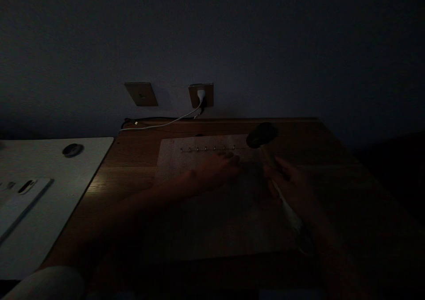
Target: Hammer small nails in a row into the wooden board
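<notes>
In the dim head view, my right hand [294,185] grips the handle of a mallet [261,135] with a thick black head. The head is raised over the right part of a pale sheet [186,158], and the handle slants down past my palm. My left hand [217,169] rests low over the sheet, fingers curled beside the right end of a row of small upright metal pins [206,149]. They look like nails or hooks; several stand along a thin line. Whatever lies between the left fingertips is too dark to make out.
The sheet lies on a wooden table [129,171] against a wall. Behind it, a white cable [172,122] runs to a plug in a wall outlet [209,94]; a second wall plate [142,94] is further left. A white surface [76,171] at left carries a phone [25,202] and a round dark object [72,149].
</notes>
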`<state>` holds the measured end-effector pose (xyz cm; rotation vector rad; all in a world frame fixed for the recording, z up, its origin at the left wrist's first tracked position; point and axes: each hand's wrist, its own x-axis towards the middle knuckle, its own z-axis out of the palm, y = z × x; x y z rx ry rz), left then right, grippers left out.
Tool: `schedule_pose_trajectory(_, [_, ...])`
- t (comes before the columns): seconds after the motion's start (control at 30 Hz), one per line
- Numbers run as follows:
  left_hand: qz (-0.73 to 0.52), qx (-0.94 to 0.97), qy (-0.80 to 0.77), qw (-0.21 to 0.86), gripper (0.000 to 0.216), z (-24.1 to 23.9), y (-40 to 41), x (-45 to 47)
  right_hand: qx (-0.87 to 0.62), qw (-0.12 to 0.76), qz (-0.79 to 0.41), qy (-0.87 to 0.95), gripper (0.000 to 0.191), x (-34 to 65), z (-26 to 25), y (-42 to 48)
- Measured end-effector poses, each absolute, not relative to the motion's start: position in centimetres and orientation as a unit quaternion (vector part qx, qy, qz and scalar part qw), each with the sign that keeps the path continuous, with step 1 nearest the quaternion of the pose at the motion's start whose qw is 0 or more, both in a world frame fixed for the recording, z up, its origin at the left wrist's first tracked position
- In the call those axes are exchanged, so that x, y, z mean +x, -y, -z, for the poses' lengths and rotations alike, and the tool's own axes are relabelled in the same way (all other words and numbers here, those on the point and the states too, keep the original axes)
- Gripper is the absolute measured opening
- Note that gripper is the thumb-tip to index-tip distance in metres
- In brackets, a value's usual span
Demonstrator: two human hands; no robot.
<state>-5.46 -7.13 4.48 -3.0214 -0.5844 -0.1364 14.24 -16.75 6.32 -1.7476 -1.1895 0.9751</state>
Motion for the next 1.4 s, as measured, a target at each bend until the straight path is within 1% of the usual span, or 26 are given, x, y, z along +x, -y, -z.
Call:
schedule_pose_trajectory(0.03, [0.066, -0.975, 0.212, -0.006, 0.022, -4.3, 6.1, -4.8, -0.693, 0.401, -0.381, 0.463, 0.037, 14.4, -6.4, 16.9])
schedule_pose_trajectory(0.1, [0.104, -0.962, 0.249, -0.044, 0.022, -3.9, 4.0, -3.4, -0.698, 0.410, -0.378, 0.450, 0.037, 14.7, -6.5, 17.1])
schedule_pose_trajectory(0.17, [0.160, -0.935, 0.295, -0.117, 0.022, -3.6, 2.2, -2.0, -0.699, 0.415, -0.379, 0.442, 0.036, 15.1, -6.5, 17.3])
schedule_pose_trajectory(0.27, [0.185, -0.895, 0.349, -0.208, 0.027, -3.0, 0.7, -0.4, -0.697, 0.416, -0.377, 0.447, 0.035, 15.7, -6.4, 17.7])
schedule_pose_trajectory(0.37, [0.173, -0.888, 0.360, -0.228, 0.025, -2.4, 0.2, 0.2, -0.697, 0.415, -0.378, 0.446, 0.034, 16.2, -6.3, 18.0])
schedule_pose_trajectory(0.53, [0.195, -0.878, 0.360, -0.249, 0.025, -1.2, 0.3, 0.0, -0.689, 0.421, -0.384, 0.448, 0.032, 16.6, -5.8, 17.8])
schedule_pose_trajectory(0.6, [0.210, -0.869, 0.364, -0.261, 0.031, -0.9, 0.5, 0.0, -0.683, 0.414, -0.388, 0.459, 0.031, 16.5, -5.6, 17.3])
schedule_pose_trajectory(0.7, [0.242, -0.843, 0.373, -0.303, 0.047, -0.7, 0.7, 0.1, -0.670, 0.405, -0.394, 0.482, 0.030, 16.2, -5.1, 16.4])
schedule_pose_trajectory(0.8, [0.262, -0.817, 0.380, -0.345, 0.055, -0.5, 0.7, 0.1, -0.667, 0.404, -0.386, 0.493, 0.030, 15.9, -4.4, 15.6])
schedule_pose_trajectory(0.93, [0.266, -0.818, 0.377, -0.343, 0.056, 0.1, 0.5, 0.0, -0.670, 0.393, -0.376, 0.505, 0.028, 15.9, -3.6, 15.2])
schedule_pose_trajectory(1.07, [0.267, -0.835, 0.370, -0.309, 0.055, 0.6, 0.3, 0.0, -0.674, 0.384, -0.375, 0.507, 0.033, 15.7, -3.4, 15.3])
schedule_pose_trajectory(1.23, [0.274, -0.832, 0.366, -0.314, 0.061, 0.8, 0.1, 0.1, -0.684, 0.377, -0.358, 0.511, 0.033, 15.1, -3.7, 15.5])
schedule_pose_trajectory(1.4, [0.252, -0.839, 0.363, -0.316, 0.061, -0.1, 0.5, 0.1, -0.683, 0.380, -0.345, 0.519, 0.033, 14.8, -3.9, 15.3])
